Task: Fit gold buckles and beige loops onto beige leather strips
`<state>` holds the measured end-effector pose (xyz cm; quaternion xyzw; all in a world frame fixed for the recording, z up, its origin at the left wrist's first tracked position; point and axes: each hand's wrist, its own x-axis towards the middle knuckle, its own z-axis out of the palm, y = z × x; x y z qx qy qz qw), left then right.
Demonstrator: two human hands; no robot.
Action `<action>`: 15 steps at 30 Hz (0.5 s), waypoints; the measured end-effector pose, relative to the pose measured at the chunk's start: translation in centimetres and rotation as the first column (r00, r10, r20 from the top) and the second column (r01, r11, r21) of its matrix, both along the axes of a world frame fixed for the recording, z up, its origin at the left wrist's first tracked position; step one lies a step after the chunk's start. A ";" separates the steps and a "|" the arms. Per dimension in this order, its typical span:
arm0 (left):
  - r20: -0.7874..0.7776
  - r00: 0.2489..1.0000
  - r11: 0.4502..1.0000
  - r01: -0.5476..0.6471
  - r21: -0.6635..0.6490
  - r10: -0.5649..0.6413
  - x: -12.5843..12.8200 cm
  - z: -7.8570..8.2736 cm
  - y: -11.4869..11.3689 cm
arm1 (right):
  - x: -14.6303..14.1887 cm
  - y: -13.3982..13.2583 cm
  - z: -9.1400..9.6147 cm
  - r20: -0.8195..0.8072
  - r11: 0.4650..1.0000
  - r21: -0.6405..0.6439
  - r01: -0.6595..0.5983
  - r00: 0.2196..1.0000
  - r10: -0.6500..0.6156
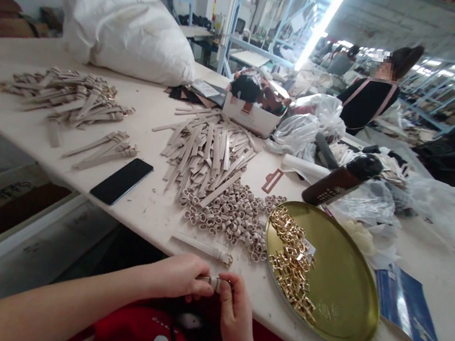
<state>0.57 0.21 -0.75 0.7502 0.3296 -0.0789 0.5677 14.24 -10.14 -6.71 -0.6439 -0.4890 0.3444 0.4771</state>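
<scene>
Close to the table's front edge, my left hand (181, 277) pinches one end of a short beige strap (215, 284). The fingers of my right hand (236, 306) close on its other end; most of the strap is hidden by my fingers. Just beyond lies another beige strap (201, 247) with a gold buckle at its right end. Past that spreads a pile of small beige loops (234, 211), with loose flat straps (204, 155) heaped behind. To the right, gold buckles (291, 260) cover the left side of a round gold-coloured tray (343, 279).
A phone (122, 180) lies left of the loops, near buckled straps (104, 149) and a larger strap heap (71, 96). At the back are a white sack (124, 30) and a filled box (246, 116). A dark bottle (332, 183) leans behind the tray. A person (366, 103) sits farther off.
</scene>
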 end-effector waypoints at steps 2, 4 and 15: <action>-0.016 0.999 0.999 0.050 0.007 -0.050 -0.1 -0.1 0.2 | 0.3 0.0 0.1 0.019 1.000 -0.003 -0.028 0.999 0.028; -0.028 0.996 0.996 0.081 0.035 -0.080 0.1 -0.1 0.2 | 0.5 -0.1 0.1 0.013 0.998 -0.017 -0.064 0.998 0.065; -0.110 0.966 0.933 0.256 0.252 -0.236 0.7 1.1 0.4 | 0.8 -0.8 0.6 0.082 0.988 0.061 -0.138 0.988 0.133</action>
